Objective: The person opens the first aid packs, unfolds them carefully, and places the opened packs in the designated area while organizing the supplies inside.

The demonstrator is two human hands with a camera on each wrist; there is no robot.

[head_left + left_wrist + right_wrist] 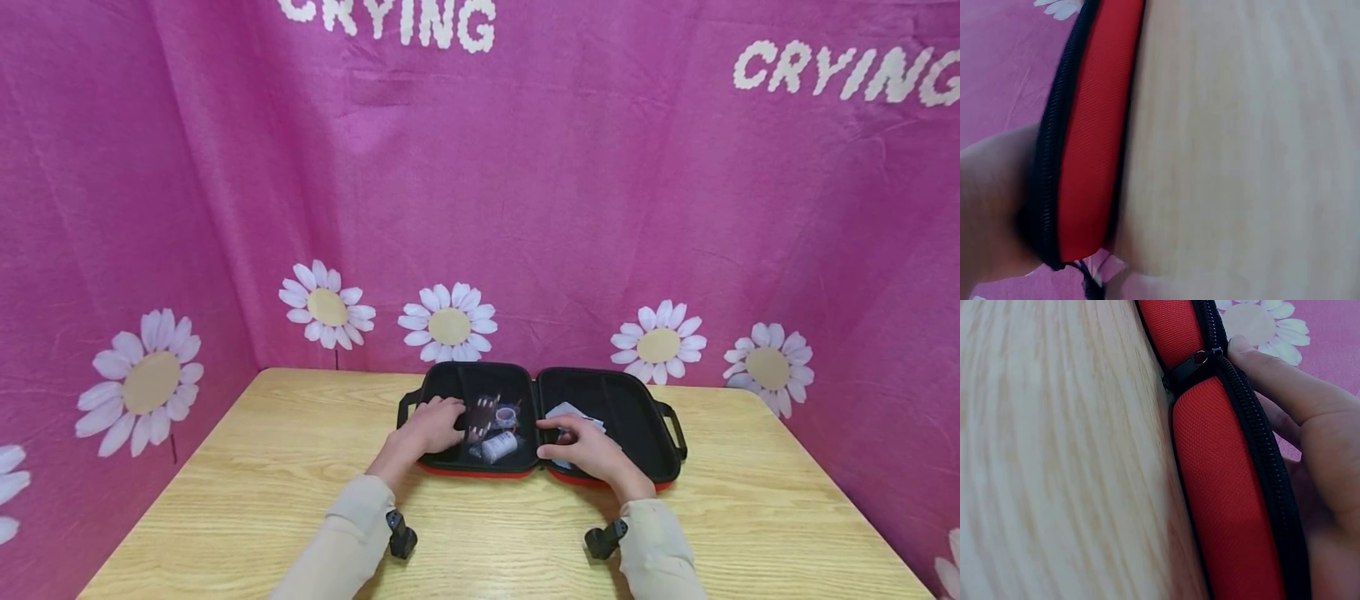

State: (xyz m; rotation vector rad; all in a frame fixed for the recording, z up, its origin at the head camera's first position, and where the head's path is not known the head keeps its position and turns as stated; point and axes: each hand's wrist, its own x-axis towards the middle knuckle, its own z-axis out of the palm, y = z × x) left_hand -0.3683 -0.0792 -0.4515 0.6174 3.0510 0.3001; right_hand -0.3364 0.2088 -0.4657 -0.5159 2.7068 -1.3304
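Observation:
An open zippered case, red outside and black inside, lies flat with its left half and right half side by side. My left hand reaches into the left half, thumb apart from the fingers, with nothing visible between them. To its right lie a white wrapped roll, a small round tape-like roll and a dark item with pale marks. My right hand is over the right half beside the hinge, near white flat packets; its thumb and fingers stand apart. The wrist views show mostly the case's red side.
The case sits on a wooden table near its back edge. Carry handles stick out at both ends. A pink daisy-print cloth hangs behind and at the sides. A small black device is on each wrist.

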